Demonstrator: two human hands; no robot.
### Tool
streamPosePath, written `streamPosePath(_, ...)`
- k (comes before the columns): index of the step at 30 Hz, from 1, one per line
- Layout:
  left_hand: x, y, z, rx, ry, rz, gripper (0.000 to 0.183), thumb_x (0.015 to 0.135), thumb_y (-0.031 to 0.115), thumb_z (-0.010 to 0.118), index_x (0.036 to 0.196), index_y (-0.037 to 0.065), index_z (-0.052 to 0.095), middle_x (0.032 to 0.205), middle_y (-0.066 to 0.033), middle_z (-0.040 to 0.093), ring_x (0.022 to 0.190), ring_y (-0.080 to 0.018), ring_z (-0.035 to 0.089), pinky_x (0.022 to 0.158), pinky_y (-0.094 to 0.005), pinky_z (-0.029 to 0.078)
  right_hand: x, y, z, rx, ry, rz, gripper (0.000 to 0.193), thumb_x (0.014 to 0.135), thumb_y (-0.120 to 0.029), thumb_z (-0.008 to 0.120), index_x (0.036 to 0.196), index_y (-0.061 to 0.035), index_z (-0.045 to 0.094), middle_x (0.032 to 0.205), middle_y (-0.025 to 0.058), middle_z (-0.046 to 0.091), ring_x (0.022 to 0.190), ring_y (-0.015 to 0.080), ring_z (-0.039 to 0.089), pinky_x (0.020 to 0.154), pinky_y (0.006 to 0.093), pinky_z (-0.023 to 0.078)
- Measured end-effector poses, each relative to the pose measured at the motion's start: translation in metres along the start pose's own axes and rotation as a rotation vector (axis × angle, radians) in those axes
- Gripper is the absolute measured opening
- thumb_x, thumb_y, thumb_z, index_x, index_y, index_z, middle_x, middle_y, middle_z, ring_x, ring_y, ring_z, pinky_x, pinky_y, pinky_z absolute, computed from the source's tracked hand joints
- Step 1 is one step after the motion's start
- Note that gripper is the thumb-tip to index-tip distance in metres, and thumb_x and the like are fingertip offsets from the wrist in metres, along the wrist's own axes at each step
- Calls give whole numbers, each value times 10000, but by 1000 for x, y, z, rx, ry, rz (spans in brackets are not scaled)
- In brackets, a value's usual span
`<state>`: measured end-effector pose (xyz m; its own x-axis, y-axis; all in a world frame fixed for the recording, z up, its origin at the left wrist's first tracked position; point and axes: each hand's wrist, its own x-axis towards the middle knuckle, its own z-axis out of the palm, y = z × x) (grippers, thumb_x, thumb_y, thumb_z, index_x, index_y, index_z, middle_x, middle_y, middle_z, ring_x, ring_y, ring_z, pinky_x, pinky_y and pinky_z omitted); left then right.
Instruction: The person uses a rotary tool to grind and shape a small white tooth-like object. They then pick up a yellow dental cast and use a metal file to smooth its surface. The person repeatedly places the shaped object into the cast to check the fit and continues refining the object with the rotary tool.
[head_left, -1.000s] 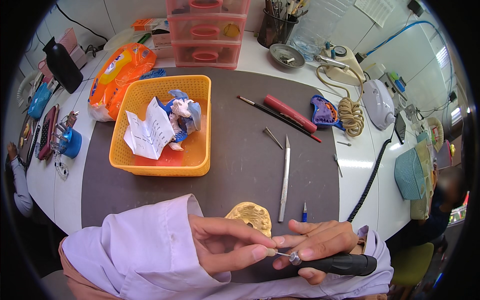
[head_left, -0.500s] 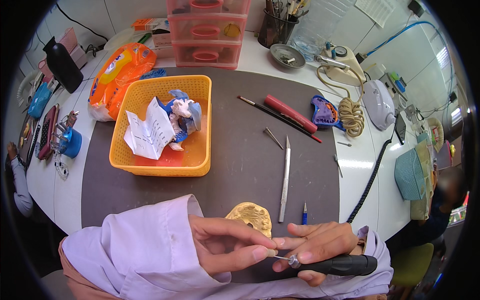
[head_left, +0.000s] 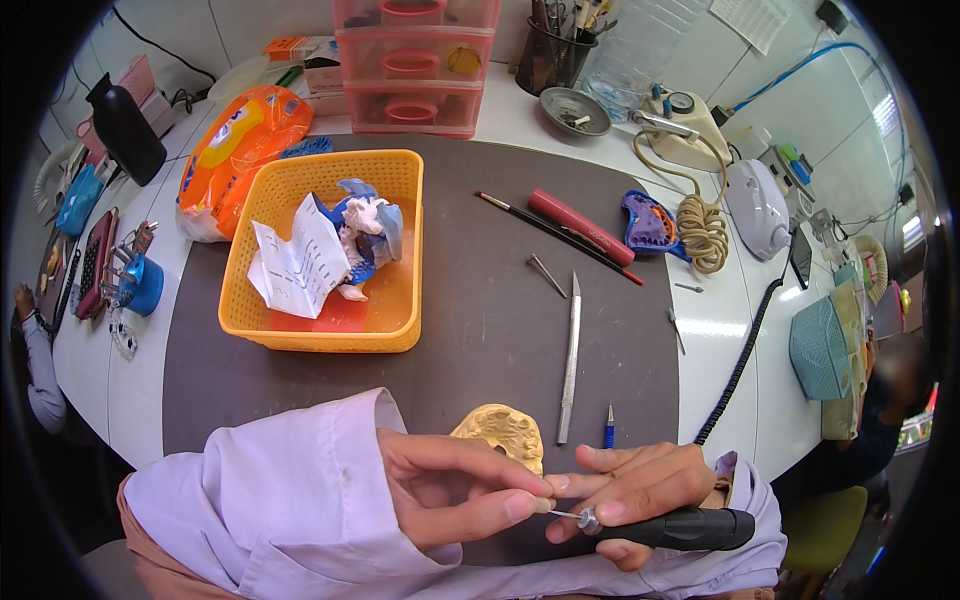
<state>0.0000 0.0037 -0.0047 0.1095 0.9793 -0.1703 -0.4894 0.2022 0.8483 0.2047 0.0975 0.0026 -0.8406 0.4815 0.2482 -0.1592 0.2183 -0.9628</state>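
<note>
Between its thumb and index finger my left hand (head_left: 455, 490) pinches a small cream-coloured piece (head_left: 543, 505), mostly covered by the fingertips. My right hand (head_left: 645, 490) grips a black rotary handpiece (head_left: 690, 530) with a metal collar. Its thin bur (head_left: 565, 514) points left and meets the piece, as far as I can see. One right fingertip rests against the left fingertips. Just behind the hands a yellow plaster dental model (head_left: 505, 432) lies on the grey mat, its lower part hidden by my left hand.
A craft knife (head_left: 570, 370) and a blue-handled tool (head_left: 609, 428) lie beyond my right hand. Farther back are a brush (head_left: 560, 237), a red tube (head_left: 580, 226) and a blue impression tray (head_left: 650, 222). An orange basket (head_left: 325, 342) holds paper. A black coiled cord (head_left: 742, 360) runs at right.
</note>
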Motion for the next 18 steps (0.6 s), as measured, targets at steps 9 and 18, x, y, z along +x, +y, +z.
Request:
streamPosePath(9,-1,-1,0,-17,8,0,133,840,-15,597,956,-41,656,877,-170,669,825,-191,618,755,-303,478,6,0,-4,14,-55,13,310,750,-75,730,1010,-131,569,926,192,673,940,295,650,1017,407,370)
streamPosePath(18,-1,2,0,15,1,-24,136,846,-9,596,965,-40,654,883,-172,668,818,-187,612,752,-300,470,5,-1,-4,10,-47,25,300,748,-78,734,996,-129,573,922,188,675,934,296,652,1015,406,374)
